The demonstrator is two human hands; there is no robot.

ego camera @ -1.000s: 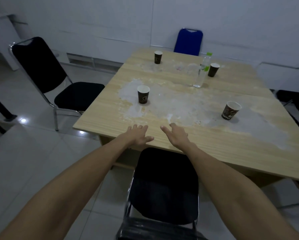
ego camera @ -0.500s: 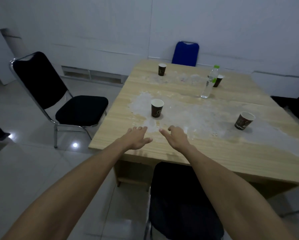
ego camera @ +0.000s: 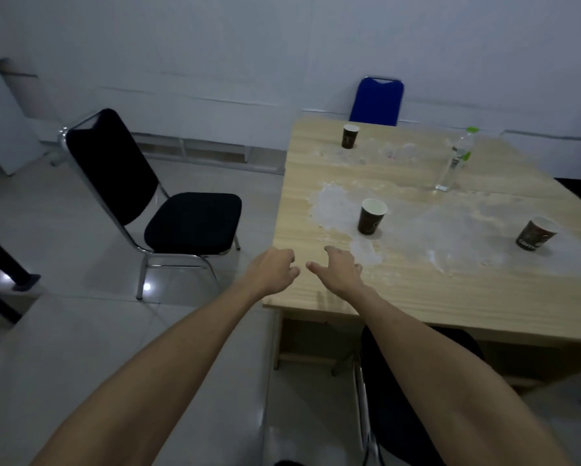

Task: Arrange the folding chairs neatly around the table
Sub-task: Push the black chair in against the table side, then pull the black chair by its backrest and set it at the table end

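Note:
A light wooden table (ego camera: 433, 290) fills the right half of the view. A black chair (ego camera: 188, 223) with a chrome frame stands apart from the table's left side, angled toward it. Another black chair (ego camera: 393, 391) sits at the near edge, partly under my right arm. A blue chair back (ego camera: 377, 100) rises behind the far edge. My left hand (ego camera: 271, 269) hovers by the table's near left corner with fingers loosely curled, holding nothing. My right hand (ego camera: 338, 269) is over the tabletop, fingers apart and empty.
Three dark paper cups (ego camera: 371, 216) (ego camera: 349, 136) (ego camera: 534, 233) and a clear water bottle (ego camera: 455, 159) stand on the table amid white powder. A dark table leg (ego camera: 10, 264) stands at the far left. Pale tiled floor lies between the left chair and me.
The view has swung left, so the table sits further right and the left black chair is nearer the centre. My left hand's fingers have curled in; both hands stay empty.

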